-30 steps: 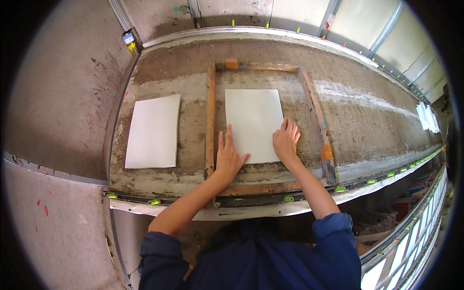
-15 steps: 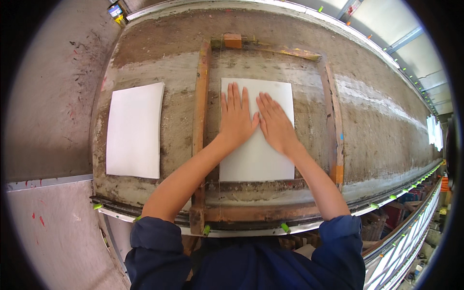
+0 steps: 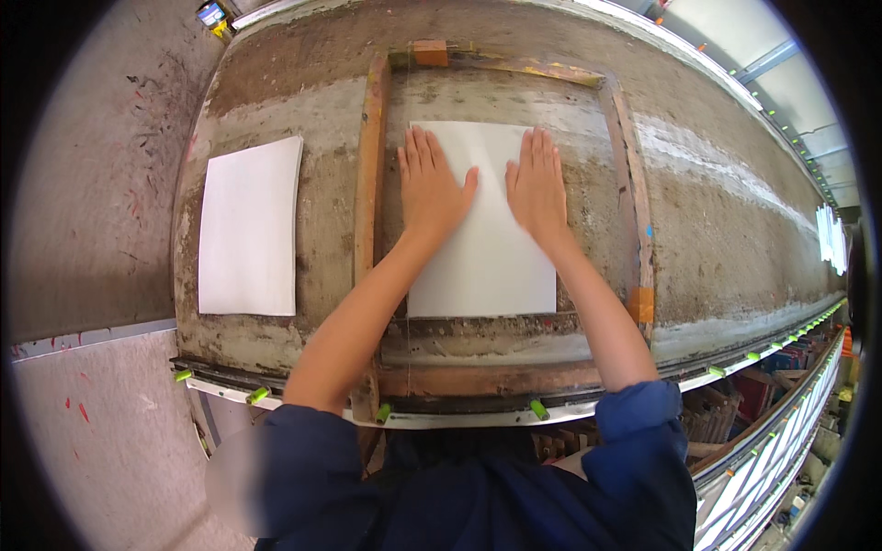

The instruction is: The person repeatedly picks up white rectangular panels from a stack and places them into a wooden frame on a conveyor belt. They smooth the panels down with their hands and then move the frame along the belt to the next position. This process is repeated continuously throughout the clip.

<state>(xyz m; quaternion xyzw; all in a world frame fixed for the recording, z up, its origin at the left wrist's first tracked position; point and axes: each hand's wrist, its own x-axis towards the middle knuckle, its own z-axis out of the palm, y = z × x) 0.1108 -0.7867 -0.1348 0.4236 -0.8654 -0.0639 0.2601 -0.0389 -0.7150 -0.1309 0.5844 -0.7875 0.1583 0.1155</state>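
A white sheet of paper lies flat inside a worn wooden frame on the stained tabletop. My left hand rests palm down on the sheet's upper left part, thumb stretched toward the middle. On its upper right part lies my right hand, flat, with the fingers close together and pointing away from me. Neither hand grips anything. Left of the frame sits a stack of white paper sheets.
The long table has smeared grey and brown patches. Green clips line its near edge. An orange block sits on the frame's far bar. Below the near edge at right, a rack holds several boards.
My hands have spread apart across the sheet, the right one moving toward its right edge. The whole view has shifted slightly, so the table appears higher.
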